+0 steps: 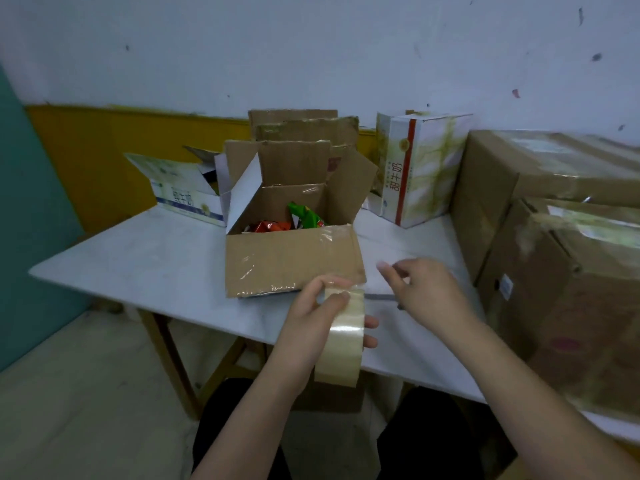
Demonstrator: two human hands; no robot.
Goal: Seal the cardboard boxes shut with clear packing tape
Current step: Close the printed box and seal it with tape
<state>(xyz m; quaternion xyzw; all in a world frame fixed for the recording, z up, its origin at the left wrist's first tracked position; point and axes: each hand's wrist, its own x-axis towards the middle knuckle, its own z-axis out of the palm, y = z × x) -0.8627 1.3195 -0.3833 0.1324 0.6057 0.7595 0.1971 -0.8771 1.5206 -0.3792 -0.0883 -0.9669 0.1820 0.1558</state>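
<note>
Open cardboard box (294,258) sits mid-bench (138,271), flaps up, snack packets (287,223) showing, so nothing sealed yet. Left hand (311,317) has its fingers (332,301) wrapped round the roll of clear tape (343,337), steadying it. Right hand (426,292) hovers beside it, fingers loosely curled, probably hunting the tape end.

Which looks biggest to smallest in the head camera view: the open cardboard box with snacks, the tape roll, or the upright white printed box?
1. Open cardboard box, counting its raised flaps.
2. Upright white printed box, though it stands farther back, so this is unsure.
3. Tape roll, smallest even though nearest the camera.
</note>
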